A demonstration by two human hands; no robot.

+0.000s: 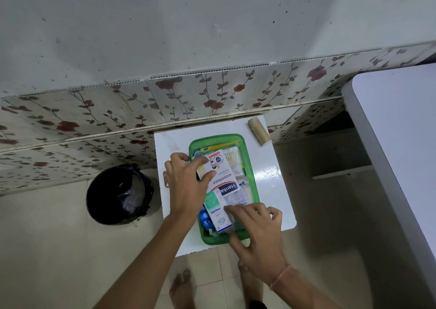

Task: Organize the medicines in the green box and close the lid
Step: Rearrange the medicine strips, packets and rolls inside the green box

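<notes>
A green plastic box (249,164) stands open on a small white table (276,179), packed with medicine cartons. On top lie a white Hansaplast plaster carton (223,179) and a white-and-teal Optibex carton (218,212). Cotton buds (232,156) lie at the far right inside. My left hand (188,183) reaches over the box's left rim and grips the plaster carton's near-left edge. At the box's near end my right hand (257,228) rests with its fingers spread, fingertips pressing on the cartons. No lid is visible.
A cardboard tube (259,130) lies on the table's far right corner. A black bin (119,194) with a liner stands on the floor to the left. A white counter (401,131) runs along the right. A flowered tiled wall is behind. My bare feet stand below the table.
</notes>
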